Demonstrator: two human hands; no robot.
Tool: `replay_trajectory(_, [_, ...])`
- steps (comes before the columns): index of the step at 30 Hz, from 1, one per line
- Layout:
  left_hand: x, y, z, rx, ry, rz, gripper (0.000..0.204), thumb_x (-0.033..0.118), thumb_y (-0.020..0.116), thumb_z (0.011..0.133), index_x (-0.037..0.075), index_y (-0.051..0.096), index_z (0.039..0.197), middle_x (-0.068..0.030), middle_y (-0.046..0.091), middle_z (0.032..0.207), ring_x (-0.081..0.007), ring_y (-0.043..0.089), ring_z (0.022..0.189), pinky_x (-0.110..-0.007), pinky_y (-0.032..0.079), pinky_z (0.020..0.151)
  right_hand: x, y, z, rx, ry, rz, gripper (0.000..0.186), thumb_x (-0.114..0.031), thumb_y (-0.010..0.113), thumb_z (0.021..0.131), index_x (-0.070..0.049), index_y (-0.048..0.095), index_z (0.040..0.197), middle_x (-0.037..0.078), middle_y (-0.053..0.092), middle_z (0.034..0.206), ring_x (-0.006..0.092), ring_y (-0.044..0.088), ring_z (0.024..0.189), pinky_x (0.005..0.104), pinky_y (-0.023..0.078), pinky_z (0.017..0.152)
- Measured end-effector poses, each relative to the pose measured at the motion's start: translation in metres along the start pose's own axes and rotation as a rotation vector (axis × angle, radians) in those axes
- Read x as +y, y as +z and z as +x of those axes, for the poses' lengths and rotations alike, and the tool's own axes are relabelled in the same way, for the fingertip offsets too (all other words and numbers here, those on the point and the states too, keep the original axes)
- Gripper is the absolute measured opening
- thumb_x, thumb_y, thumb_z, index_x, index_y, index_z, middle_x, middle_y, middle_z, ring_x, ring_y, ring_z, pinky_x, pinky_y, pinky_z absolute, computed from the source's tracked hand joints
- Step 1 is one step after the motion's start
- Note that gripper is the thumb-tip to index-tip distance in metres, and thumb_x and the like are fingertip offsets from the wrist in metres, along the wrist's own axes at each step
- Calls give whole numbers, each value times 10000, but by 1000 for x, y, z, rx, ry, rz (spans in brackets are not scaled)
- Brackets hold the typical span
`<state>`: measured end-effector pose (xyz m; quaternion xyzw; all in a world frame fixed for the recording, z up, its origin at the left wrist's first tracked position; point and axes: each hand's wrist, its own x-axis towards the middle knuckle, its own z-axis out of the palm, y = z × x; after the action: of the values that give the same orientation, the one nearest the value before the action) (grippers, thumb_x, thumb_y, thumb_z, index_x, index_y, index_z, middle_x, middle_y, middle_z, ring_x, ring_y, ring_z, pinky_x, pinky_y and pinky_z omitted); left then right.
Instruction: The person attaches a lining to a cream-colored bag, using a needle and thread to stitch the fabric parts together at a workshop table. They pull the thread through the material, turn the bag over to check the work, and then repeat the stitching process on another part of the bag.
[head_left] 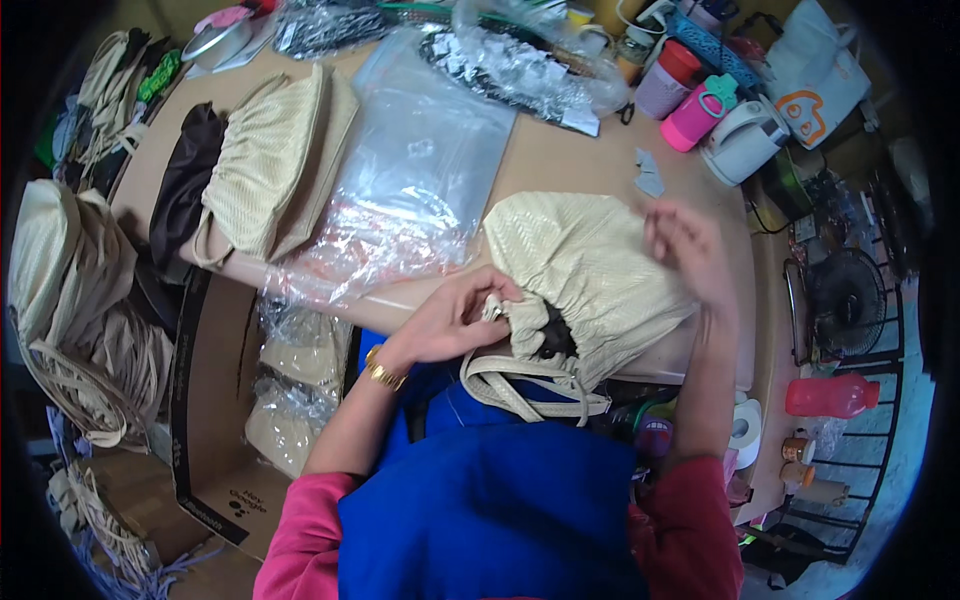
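A cream woven handbag (580,240) lies on the near right part of the table, its gathered opening toward me. My left hand (458,318) pinches the ruffled edge of that opening between thumb and fingers. Dark lining shows inside the gap. The bag's cream strap (520,385) loops over the table edge by my blue apron. My right hand (688,248) is raised over the bag's right side, slightly blurred, fingers loosely bent and apart, with nothing visible in them.
Another cream handbag (265,165) lies at left beside dark brown cloth (187,180). Clear plastic bags (420,150) cover the middle. A cardboard box (215,370) below holds wrapped bags. Bottles and a white kettle (745,140) stand far right; a scrap (648,172) lies nearby.
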<state>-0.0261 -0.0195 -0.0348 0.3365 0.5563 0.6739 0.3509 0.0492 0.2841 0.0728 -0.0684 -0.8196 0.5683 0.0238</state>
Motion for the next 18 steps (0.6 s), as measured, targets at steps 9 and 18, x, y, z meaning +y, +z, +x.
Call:
replay_trajectory(9, [25,19,9,131,-322,441,629,438,803,749,-65,599,1067,-161,669,937,-239,636,861,-368,483,801,53,-61,123,169,-123,-863,389,-149,569,904,-42,568,1279,126,591,1077,224,568,1027,332,438,891])
replay_trajectory(18, [61,47,6,419,256,834,258,8,666,668,16,560,904,-149,547,756,-311,599,747,-364,487,737,-18,106,-89,388,-323,-860,762,-86,730,733,-60,396,1418,177,375,1463,363,325,1382,561,211,1128])
